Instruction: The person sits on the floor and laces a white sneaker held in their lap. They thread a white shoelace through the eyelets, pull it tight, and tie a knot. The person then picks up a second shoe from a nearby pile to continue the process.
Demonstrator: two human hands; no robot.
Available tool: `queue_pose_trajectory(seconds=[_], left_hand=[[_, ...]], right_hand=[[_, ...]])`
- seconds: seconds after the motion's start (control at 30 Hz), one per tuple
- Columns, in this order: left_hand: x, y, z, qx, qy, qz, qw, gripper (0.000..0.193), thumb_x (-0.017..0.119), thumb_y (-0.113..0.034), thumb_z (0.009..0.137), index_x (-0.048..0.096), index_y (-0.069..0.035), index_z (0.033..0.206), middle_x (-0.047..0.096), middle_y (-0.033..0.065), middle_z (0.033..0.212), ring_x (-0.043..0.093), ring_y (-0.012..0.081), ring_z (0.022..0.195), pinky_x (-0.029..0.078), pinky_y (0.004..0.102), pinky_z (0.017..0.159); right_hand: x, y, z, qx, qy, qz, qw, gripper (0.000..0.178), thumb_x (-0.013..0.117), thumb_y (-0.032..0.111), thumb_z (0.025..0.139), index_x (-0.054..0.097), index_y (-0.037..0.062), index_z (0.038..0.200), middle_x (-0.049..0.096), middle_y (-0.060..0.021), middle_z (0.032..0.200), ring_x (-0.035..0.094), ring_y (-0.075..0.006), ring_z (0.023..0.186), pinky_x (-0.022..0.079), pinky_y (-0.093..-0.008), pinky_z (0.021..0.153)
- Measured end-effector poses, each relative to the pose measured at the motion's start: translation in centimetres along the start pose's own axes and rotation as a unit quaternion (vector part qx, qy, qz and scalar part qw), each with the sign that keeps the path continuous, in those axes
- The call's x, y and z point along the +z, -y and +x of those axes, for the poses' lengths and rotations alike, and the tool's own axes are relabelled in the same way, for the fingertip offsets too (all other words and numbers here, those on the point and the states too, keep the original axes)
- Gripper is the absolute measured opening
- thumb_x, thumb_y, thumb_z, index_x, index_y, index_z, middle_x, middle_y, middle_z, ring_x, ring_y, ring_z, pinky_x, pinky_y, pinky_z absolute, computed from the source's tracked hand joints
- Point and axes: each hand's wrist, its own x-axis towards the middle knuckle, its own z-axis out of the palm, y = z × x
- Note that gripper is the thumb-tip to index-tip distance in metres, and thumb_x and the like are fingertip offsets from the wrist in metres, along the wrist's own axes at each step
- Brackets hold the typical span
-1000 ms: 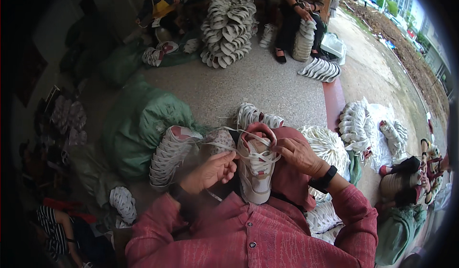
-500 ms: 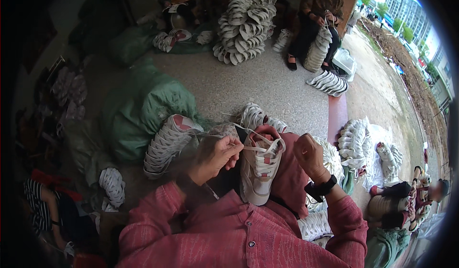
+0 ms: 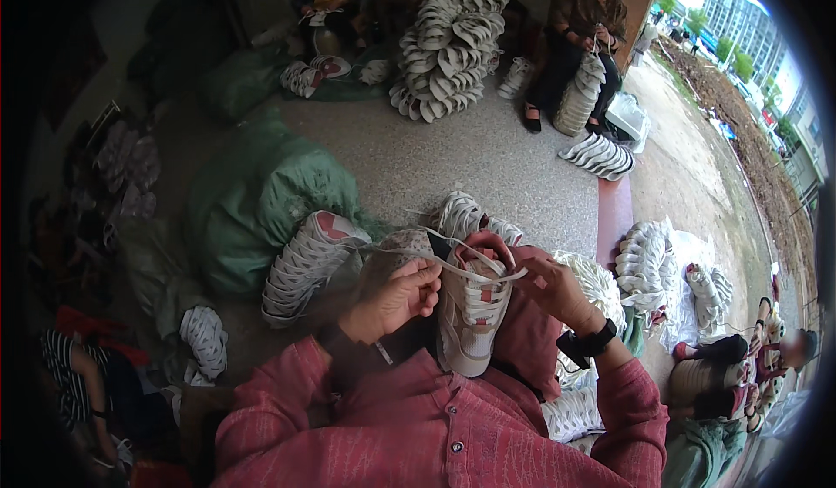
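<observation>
A beige and white sneaker (image 3: 475,318) with a pink lining stands upright between my arms, its toe toward me. White shoelace (image 3: 481,276) is threaded through its eyelets and runs loose across the tongue. My left hand (image 3: 396,298) is closed beside the shoe's left side, thumb and forefinger pinched at the lace. On the right, my right hand (image 3: 562,295) pinches another stretch of lace near the collar, its fingertips at the shoe's upper edge. The lace's far stretch trails left toward a stack of nested shoes (image 3: 305,266).
A green sack (image 3: 270,196) bulges at the left. More shoe stacks (image 3: 448,53) stand at the back, and others (image 3: 644,262) lie to the right. A seated person (image 3: 583,44) works at the back right; another (image 3: 326,0) sits at the back left. Several people sit around.
My right hand has come down and left from beside the shoe to its collar and now pinches the lace. My left hand has shifted slightly downward, staying closed.
</observation>
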Motion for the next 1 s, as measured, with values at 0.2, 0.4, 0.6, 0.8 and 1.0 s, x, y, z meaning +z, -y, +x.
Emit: queue_pose_trajectory(seconds=[0.2, 0.4, 0.6, 0.8, 1.0], left_hand=[[-0.2, 0.3, 2.3, 0.022, -0.025, -0.11, 0.993, 0.024, 0.062, -0.03, 0.099, 0.061, -0.01, 0.112, 0.057, -0.002, 0.079, 0.052, 0.0095, 0.064, 0.044, 0.0248, 0.055], [-2.8, 1.6, 3.1, 0.086, -0.032, -0.154, 0.984, 0.024, 0.057, -0.031, 0.101, 0.062, -0.008, 0.108, 0.054, -0.004, 0.073, 0.05, 0.0095, 0.062, 0.041, 0.0245, 0.053], [-3.5, -0.7, 1.2, 0.142, -0.098, -0.18, 0.968, 0.017, 0.059, -0.03, 0.1, 0.061, -0.014, 0.103, 0.058, -0.0043, 0.088, 0.056, 0.0105, 0.083, 0.045, 0.0288, 0.07], [-7.4, -4.0, -2.9, 0.232, -0.05, -0.239, 0.942, 0.018, 0.056, -0.029, 0.101, 0.062, -0.012, 0.103, 0.065, 0.001, 0.108, 0.06, 0.0185, 0.109, 0.046, 0.0411, 0.1], [-8.8, -6.1, -6.5, 0.285, 0.08, -0.306, 0.905, 0.024, 0.045, -0.023, 0.106, 0.062, -0.005, 0.106, 0.059, 0.0031, 0.088, 0.059, 0.0166, 0.086, 0.05, 0.035, 0.09]], right_hand=[[-0.3, 1.1, 1.0, -0.131, -0.007, -0.077, 0.988, 0.018, 0.069, 0.008, 0.077, 0.063, 0.0063, 0.094, 0.065, -0.0125, 0.074, 0.062, -0.0348, 0.067, 0.05, -0.0428, 0.064], [2.4, 0.4, -1.4, 0.07, -0.023, -0.139, 0.988, 0.019, 0.058, 0.02, 0.088, 0.051, 0.0029, 0.084, 0.06, -0.0223, 0.07, 0.06, -0.043, 0.067, 0.046, -0.0493, 0.063], [1.7, 1.2, -1.7, 0.114, -0.018, -0.1, 0.988, 0.019, 0.059, 0.017, 0.088, 0.055, 0.0029, 0.099, 0.063, -0.0221, 0.088, 0.061, -0.0435, 0.075, 0.048, -0.0501, 0.068], [-2.4, 4.5, -0.3, 0.013, 0.002, -0.023, 1.0, 0.04, 0.062, 0.006, 0.081, 0.059, 0.0047, 0.121, 0.057, -0.0154, 0.12, 0.06, -0.0334, 0.102, 0.049, -0.04, 0.085], [-0.2, 5.5, 2.5, -0.01, 0.048, 0.023, 0.999, 0.026, 0.069, 0.011, 0.081, 0.069, 0.0071, 0.106, 0.064, -0.0131, 0.109, 0.061, -0.0332, 0.103, 0.048, -0.0437, 0.091]])
